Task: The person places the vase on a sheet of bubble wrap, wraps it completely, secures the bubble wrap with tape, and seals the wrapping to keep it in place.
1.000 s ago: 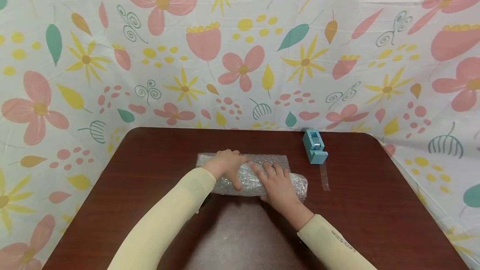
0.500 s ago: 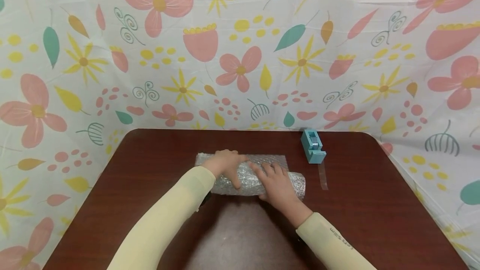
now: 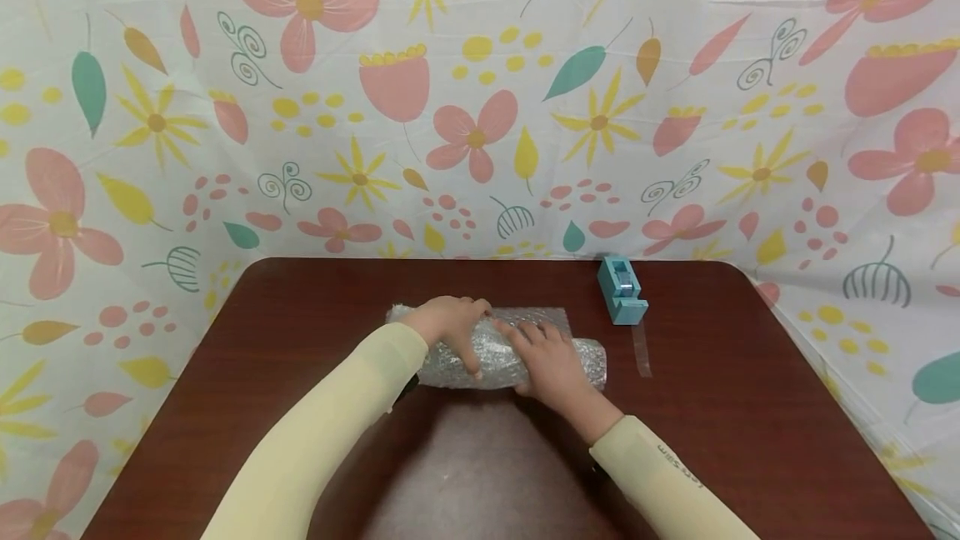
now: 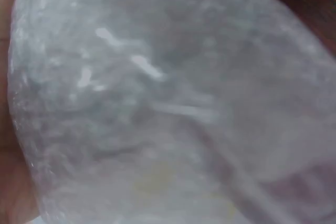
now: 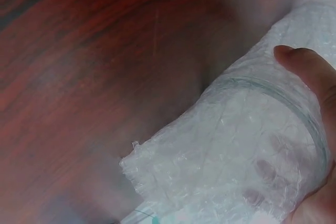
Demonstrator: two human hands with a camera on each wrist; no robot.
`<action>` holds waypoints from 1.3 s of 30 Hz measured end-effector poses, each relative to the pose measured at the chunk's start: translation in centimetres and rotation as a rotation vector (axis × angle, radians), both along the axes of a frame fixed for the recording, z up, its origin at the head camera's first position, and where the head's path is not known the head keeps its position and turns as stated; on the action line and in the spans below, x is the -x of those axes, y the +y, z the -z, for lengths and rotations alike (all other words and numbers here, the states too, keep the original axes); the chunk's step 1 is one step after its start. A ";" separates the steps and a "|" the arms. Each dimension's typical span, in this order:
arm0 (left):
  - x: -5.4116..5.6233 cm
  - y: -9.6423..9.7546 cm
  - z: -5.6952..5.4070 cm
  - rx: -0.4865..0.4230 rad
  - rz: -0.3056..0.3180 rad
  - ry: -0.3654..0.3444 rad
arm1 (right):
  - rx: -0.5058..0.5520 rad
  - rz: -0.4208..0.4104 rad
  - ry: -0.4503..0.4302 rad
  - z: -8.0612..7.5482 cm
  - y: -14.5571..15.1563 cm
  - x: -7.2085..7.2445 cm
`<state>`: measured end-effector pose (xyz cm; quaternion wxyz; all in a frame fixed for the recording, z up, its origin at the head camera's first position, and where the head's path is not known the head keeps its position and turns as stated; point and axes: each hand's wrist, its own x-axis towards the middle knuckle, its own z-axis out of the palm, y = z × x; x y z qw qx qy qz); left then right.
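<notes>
A roll of clear bubble wrap (image 3: 491, 361) lies crosswise on the table, with a flat flap of the same wrap (image 3: 553, 317) behind it. My left hand (image 3: 450, 325) grips the roll's left part from above, thumb on the near side and fingers over the far side. Further right, my right hand (image 3: 557, 367) holds the roll, its thumb towards me and its fingers spread over the top. Through the wrap in the right wrist view, a greenish curved rim (image 5: 278, 95) shows; what it belongs to is unclear. In the left wrist view the wrap (image 4: 157, 93) fills most of the picture, blurred.
A light blue tape dispenser (image 3: 622, 294) stands behind and right of the roll, near the table's back edge. From its front a strip of clear tape (image 3: 642, 348) runs down onto the dark brown table (image 3: 720, 423). A flower-patterned sheet (image 3: 472, 107) hangs behind.
The whole head view has shifted slightly left. My left fingers have bent a little more at the roll's far side, while my right hand keeps its place on the wrap.
</notes>
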<state>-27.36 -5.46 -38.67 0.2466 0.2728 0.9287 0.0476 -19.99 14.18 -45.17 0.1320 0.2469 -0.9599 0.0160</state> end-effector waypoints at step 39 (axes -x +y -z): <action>-6.0 -1.6 1.4 0.010 0.107 0.611 | 0.031 -0.014 -0.111 -0.8 0.2 1.3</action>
